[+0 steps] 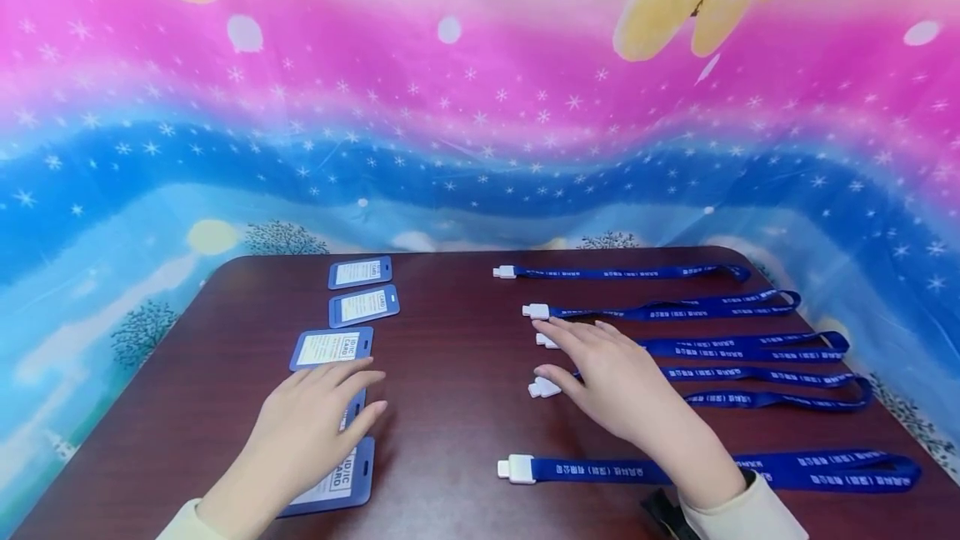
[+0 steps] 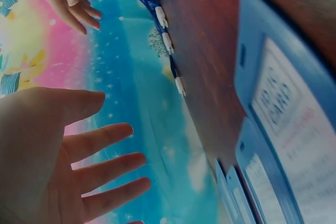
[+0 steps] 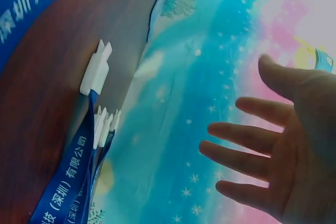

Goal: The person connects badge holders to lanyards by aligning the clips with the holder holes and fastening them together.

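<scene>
My left hand (image 1: 311,419) hovers over the near end of a column of blue ID card holders, its fingers spread and nothing in them. Partly under it in the head view lie two holders, the nearest card holder (image 1: 362,477) among them. Farther back lie three more, such as the card holder (image 1: 333,348). My right hand (image 1: 611,377) is held over a column of blue lanyards with white clips, fingers extended and holding nothing. It hides parts of the middle lanyards, near the white clip (image 1: 545,387). The nearest lanyard (image 1: 600,471) passes beneath the right wrist.
The dark reddish-brown table (image 1: 442,407) has rounded far corners. Behind it hangs a colourful cloth backdrop (image 1: 450,123) with snowflakes. More lanyards stretch toward the right edge, the farthest lanyard (image 1: 622,273) close to the back edge. A black strap (image 1: 663,515) shows by the right sleeve.
</scene>
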A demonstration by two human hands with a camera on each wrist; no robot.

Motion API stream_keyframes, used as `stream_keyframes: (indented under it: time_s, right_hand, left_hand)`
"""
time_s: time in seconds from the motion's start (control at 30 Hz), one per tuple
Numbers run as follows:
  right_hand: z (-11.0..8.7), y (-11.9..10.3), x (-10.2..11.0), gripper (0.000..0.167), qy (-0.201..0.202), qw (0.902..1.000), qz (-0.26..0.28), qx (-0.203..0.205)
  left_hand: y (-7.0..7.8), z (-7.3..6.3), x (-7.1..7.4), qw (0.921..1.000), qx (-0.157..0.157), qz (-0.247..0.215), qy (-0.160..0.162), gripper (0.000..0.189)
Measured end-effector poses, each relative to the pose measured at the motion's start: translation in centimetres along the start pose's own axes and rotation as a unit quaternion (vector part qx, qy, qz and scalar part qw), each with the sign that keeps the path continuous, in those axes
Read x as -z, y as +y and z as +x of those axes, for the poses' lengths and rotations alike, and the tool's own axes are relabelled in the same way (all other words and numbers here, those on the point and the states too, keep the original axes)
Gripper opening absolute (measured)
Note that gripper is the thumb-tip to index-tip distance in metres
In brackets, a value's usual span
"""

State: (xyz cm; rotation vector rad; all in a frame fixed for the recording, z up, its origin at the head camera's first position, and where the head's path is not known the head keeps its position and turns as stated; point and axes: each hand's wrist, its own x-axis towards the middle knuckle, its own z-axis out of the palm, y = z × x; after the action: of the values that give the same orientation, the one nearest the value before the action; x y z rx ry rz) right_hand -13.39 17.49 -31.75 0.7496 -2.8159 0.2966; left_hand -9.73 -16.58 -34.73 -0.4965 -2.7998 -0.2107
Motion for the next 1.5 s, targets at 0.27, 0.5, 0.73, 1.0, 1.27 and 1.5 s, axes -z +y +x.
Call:
stream_keyframes:
  time_s: [0.27,0.5,0.73,1.0,1.27,1.5]
  right_hand:
    - [-0.9,-1.2,-1.0,0.047,0.031,0.9981,-0.028,0.045]
    - [-1.9,-2.0,-2.2,0.042,0.021,0.9929,-0.027,0.114]
    - [-2.8,-2.8,-2.5,0.034,-0.008,0.9897,-0.028,0.140]
    - [-3.1,-3.1,-3.1,0.025,-0.042,0.9831,-0.049,0.171]
    - [-3.0,-3.4,-4.0,0.033,-0.043,0.9717,-0.101,0.209]
    - [-2.5,-4.1,-4.4,0.031,-0.071,0.9663,-0.118,0.217]
  left_hand:
    - [-1.0,-1.9,0.2,0.9998,-0.010,0.017,0.008,0.034]
    - [-1.8,-3.1,0.3,0.9992,-0.011,0.035,-0.013,0.037]
    - [-2.5,-4.2,0.4,0.9977,-0.004,0.038,-0.056,0.041]
    - [-3.0,-4.7,0.4,0.9935,0.015,0.022,-0.111,0.041]
    - [-3.3,-4.8,0.1,0.9910,0.014,-0.007,-0.133,0.039]
    - [-3.6,-5.1,-0.5,0.9867,0.012,-0.025,-0.160,0.042]
